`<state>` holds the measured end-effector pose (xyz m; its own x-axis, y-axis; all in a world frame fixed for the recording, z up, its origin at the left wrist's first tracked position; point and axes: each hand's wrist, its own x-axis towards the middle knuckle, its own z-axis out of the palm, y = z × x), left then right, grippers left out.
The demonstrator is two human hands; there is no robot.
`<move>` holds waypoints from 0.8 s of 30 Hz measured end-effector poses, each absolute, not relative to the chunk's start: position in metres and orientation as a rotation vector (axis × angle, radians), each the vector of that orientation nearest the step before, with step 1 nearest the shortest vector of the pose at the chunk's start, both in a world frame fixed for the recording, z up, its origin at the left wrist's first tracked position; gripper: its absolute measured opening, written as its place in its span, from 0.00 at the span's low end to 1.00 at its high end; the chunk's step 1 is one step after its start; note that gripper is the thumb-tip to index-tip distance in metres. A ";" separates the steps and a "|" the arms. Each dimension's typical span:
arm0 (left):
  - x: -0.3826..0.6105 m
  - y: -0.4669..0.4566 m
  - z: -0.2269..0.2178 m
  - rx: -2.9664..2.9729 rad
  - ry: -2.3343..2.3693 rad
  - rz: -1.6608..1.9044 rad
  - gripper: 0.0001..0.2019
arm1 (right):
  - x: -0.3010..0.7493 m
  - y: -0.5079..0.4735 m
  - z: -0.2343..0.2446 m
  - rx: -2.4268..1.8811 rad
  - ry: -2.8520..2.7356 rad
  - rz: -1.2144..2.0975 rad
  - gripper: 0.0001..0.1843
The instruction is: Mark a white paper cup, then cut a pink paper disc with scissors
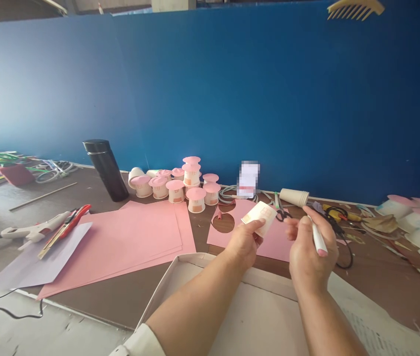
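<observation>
Held cup (265, 216): tilted in the air above the cut sheet (274, 242); an orange patch and a window-like grid are seen on its wall, no pink disc on it.
Left hand (247, 242): closed lightly around the cup, thumb laid along its wall.
Right hand (312, 247): curled about the pen (319, 240), forefinger extended along it; just beside the cup, apart from it. Pen's far tip is hidden, so its contact with anything cannot be told.
Disc-topped cups (196, 200): grouped near the blue panel (202, 89), some stacked; pink discs are borne on top, orange marks on several walls. These are judged complete.
Drawing on held cup: judged well advanced, both patch and grid being present; whether more marks are needed cannot be told.
Left to do: a disc for the held cup, judged by the group.
Nested cups (293, 197): laid on their side by the panel; no drawing is made out, so judged unworked.
Disc stock: one round hole is seen in the cut sheet; pink sheets (132, 237) are laid at left.
Glue gun (35, 230): laid beside the cutter (65, 230), neither held.
</observation>
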<state>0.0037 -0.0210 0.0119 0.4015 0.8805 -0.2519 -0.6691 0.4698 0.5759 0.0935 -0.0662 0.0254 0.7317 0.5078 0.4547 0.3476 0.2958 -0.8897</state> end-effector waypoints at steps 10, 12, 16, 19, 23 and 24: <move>0.007 -0.027 0.010 0.757 0.566 1.041 0.21 | 0.117 -0.044 0.001 -1.224 -0.648 0.769 0.30; 0.008 -0.029 0.011 0.796 0.568 1.047 0.20 | 0.116 -0.044 0.001 -1.188 -0.637 0.832 0.31; 0.011 -0.032 0.008 0.928 0.569 1.058 0.18 | 0.115 -0.045 0.003 -1.096 -0.561 0.935 0.30; 0.013 -0.033 0.003 1.014 0.643 1.069 0.13 | 0.117 -0.043 0.001 -1.065 -0.585 0.960 0.28; 0.014 -0.034 0.000 1.089 0.623 1.072 0.13 | 0.119 -0.039 -0.004 -1.066 -0.643 0.891 0.25; 0.014 -0.035 0.000 1.109 0.599 1.060 0.15 | 0.120 -0.038 -0.004 -1.060 -0.656 0.842 0.24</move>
<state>0.0140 -0.0348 0.0000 0.4122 0.9052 0.1036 -0.3786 0.0667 0.9232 0.1199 -0.0381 -0.0044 0.5300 0.8453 0.0674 -0.2713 0.2444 -0.9309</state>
